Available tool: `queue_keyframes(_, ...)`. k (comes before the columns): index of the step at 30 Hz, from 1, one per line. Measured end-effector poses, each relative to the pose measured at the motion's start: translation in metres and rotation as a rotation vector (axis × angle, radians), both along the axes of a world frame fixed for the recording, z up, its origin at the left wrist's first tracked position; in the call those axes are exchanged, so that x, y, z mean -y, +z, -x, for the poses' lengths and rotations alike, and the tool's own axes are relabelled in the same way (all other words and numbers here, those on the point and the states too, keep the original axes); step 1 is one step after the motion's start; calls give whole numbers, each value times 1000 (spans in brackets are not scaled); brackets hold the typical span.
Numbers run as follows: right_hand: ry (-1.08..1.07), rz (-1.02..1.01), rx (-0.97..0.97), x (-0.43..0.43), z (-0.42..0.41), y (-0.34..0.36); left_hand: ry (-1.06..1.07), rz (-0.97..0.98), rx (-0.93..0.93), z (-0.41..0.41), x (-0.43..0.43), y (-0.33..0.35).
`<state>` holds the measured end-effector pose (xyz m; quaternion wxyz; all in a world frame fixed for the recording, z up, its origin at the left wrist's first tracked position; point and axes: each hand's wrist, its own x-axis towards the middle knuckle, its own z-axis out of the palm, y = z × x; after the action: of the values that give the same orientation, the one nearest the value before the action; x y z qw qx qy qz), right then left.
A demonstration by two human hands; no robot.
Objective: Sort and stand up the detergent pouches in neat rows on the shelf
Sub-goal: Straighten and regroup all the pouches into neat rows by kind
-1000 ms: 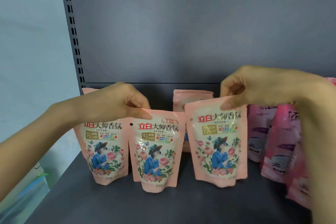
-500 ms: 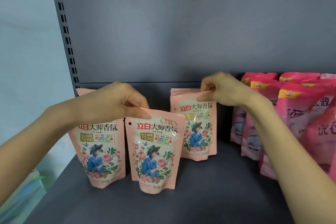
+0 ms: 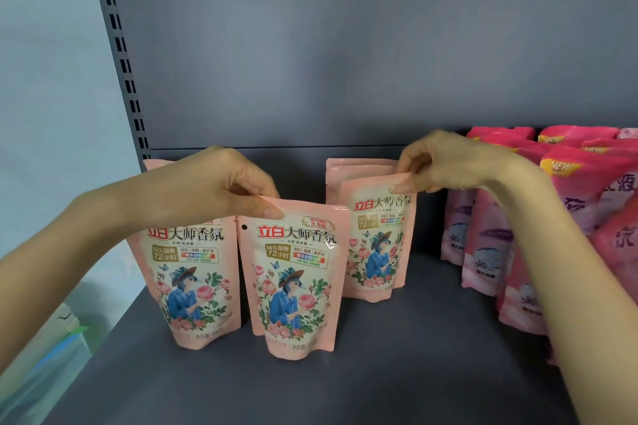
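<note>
From the head view, our left grip is clamped on the top edge of the middle pouch, with the thumb on the printed face and the fingers curled behind the seal. That pouch stands upright near the front of the shelf with its base down on the board. Just beside it, and partly behind our wrist, the left pouch also stands upright. The edge of one more pale pink pouch shows behind the hand.

Our right grip pinches the top right corner of the rear pouch between thumb and forefinger, and the other fingers are curled loosely. This pouch is upright, set further back than the middle one, and its base seems to rest on the shelf. It stands directly in front of a hidden pouch of the same kind, of which only the top seal shows. To the right, well apart from these, the dark pink pouches stand packed in rows under our forearm.

A second ago the right grip held its pouch at the front, level with the middle one. Now that pouch sits back towards the rear panel. The left grip keeps the same pinch, and its pouch has not shifted.
</note>
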<state>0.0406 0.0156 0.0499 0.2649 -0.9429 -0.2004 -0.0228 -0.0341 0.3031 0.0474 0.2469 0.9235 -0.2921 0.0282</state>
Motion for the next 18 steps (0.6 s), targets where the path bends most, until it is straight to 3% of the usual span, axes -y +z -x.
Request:
queue_keyframes(9,-59,-83,63,-7,-3,-5,-10,-2,21,-1,3,-1)
queue_keyframes(18,-41,-26,-65,-3,1,-1,-11,2,7,0,-2,1)
